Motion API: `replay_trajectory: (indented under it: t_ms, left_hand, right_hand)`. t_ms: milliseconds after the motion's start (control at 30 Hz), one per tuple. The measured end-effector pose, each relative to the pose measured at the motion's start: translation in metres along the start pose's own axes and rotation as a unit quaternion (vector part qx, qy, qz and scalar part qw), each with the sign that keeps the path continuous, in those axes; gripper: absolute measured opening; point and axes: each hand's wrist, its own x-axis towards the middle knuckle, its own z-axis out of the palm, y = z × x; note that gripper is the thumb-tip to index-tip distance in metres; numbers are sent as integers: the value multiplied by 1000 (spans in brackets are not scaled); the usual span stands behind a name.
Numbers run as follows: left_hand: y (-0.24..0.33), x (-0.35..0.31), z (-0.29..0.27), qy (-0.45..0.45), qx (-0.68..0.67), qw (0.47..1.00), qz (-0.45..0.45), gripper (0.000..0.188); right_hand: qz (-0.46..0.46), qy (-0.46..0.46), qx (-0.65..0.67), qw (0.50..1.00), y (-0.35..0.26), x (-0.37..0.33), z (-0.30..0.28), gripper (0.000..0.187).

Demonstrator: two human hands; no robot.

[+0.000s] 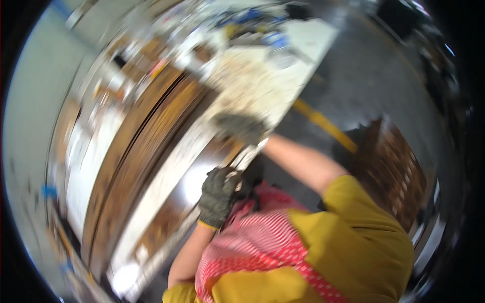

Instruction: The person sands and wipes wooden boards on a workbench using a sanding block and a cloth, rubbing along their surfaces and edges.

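Note:
My left hand, in a dark grey-green work glove with a yellow cuff, is closed at the near edge of a glossy brown wooden board. What its curled fingers hold, if anything, I cannot make out. My right hand, gloved in the same dark knit, reaches across the far end of that board. Motion smears its fingers, so their pose does not show. The board lies on a long white worktable and reflects a bright patch of light.
Long dark-brown wooden pieces lie side by side along the table's left. Blurred clutter and a clear plastic container occupy the far end. A slatted brown wooden stack stands on the floor at right, near a yellow floor line.

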Motion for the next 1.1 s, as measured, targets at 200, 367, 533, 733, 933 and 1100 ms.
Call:
replay_trajectory:
  t_ms: [200, 367, 533, 733, 933, 1100]
  left_hand:
    - [1, -54, -40, 104, 43, 977, -183, 35]
    - [-19, -22, 8, 124, 112, 965, -202, 39]
    - [-13, -95, -20, 84, 179, 927, -320, 36]
    - [-28, -313, -67, 161, 212, 820, -506, 35]
    - [-39, -170, -77, 229, 243, 877, -345, 32]
    - [-54, -63, -19, 136, 230, 922, -282, 23]
  right_hand:
    - [43, 111, -32, 992, -20, 17, 33, 39]
    - [23, 141, -59, 988, 21, 28, 51, 33]
    - [14, 111, -104, 988, 19, 23, 54, 30]
    - [24, 117, -77, 990, 17, 19, 48, 32]
    - [-3, 131, -99, 986, 18, 17, 49, 31]
    - [21, 110, -131, 985, 14, 19, 58, 31]
